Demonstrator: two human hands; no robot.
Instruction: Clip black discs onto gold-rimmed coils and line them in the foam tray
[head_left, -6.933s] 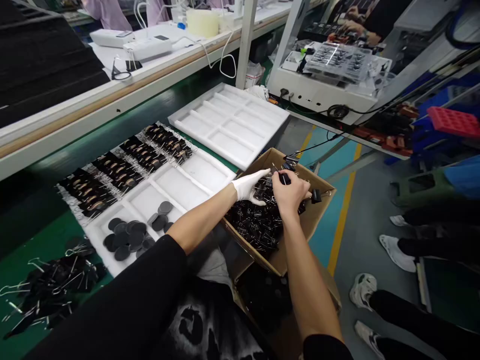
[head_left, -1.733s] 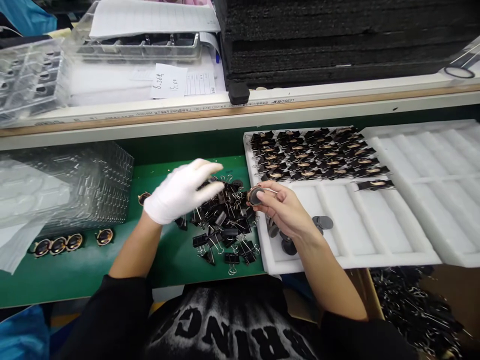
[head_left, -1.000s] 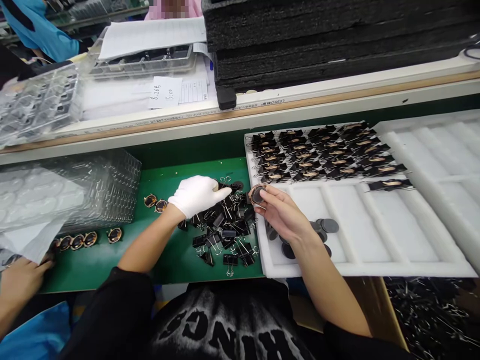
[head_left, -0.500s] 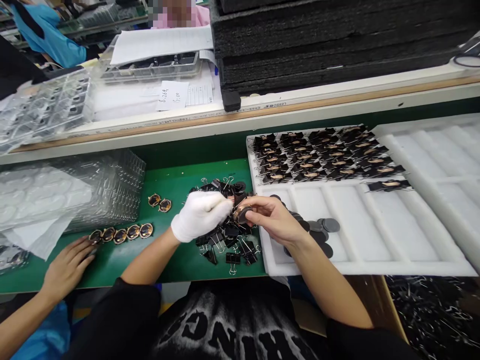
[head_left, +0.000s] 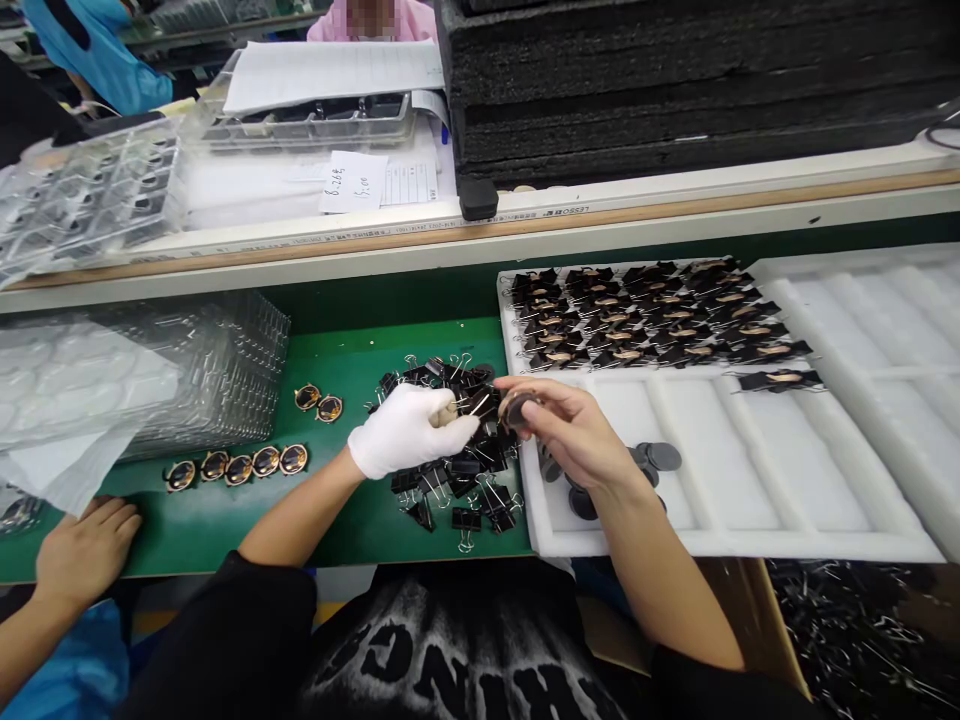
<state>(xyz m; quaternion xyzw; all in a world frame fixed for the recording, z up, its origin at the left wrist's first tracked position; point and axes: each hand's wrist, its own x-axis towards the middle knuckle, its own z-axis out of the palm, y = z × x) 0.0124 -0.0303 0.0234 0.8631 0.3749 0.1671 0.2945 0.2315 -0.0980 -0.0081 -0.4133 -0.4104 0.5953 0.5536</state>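
My left hand (head_left: 412, 432), in a white glove, is over a heap of black binder clips (head_left: 465, 465) on the green bench. A binder clip (head_left: 474, 402) is at its thumb and fingertips, its wire handles pointing right; the fingers partly hide it. Just to the right, my bare right hand (head_left: 574, 425) pinches a round gold-rimmed watch case with a dark disc (head_left: 519, 410) on its face. Below that hand, loose grey and black discs (head_left: 660, 457) lie in the white foam tray (head_left: 735, 500). Clipped watch cases (head_left: 619, 330) fill rows at the tray's back.
Several watch cases (head_left: 265, 461) lie on the bench at left, near a co-worker's hand (head_left: 86, 550). Stacked clear plastic trays (head_left: 217, 390) stand behind. A shelf edge (head_left: 300, 245) crosses above, carrying black foam (head_left: 637, 90). More clips (head_left: 862, 640) fill a box at lower right.
My right hand has moved slightly right with the watch case, apart from my left hand. My left thumb and fingers have spread. The co-worker's hand has drawn back left from the watch-case row.
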